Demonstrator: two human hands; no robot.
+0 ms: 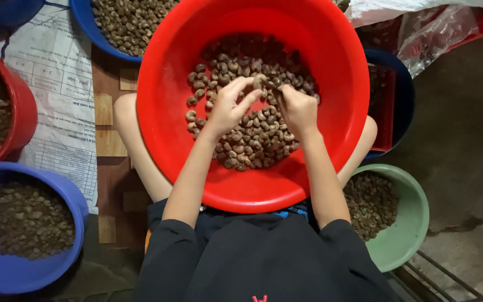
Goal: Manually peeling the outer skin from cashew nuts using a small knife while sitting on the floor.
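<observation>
Nut (260,81) between both hands, above basin (169,84)

Left hand (227,109) and right hand (297,109) meet, each grip seemingly pinched.

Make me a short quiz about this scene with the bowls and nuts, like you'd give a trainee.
1. True or false: both hands are over the red basin.
2. Which bowl sits at the person's right side? A) green bowl B) yellow bowl C) white bowl
3. What does the left hand pinch at its fingertips?

Key:
1. True. The left hand and right hand meet above the nuts in the basin.
2. A. The green bowl lies beside the right arm and holds small brown pieces.
3. A single nut, held up at the fingertips; the right hand is closed around something thin and dark pointing at it, too small to identify.
</observation>
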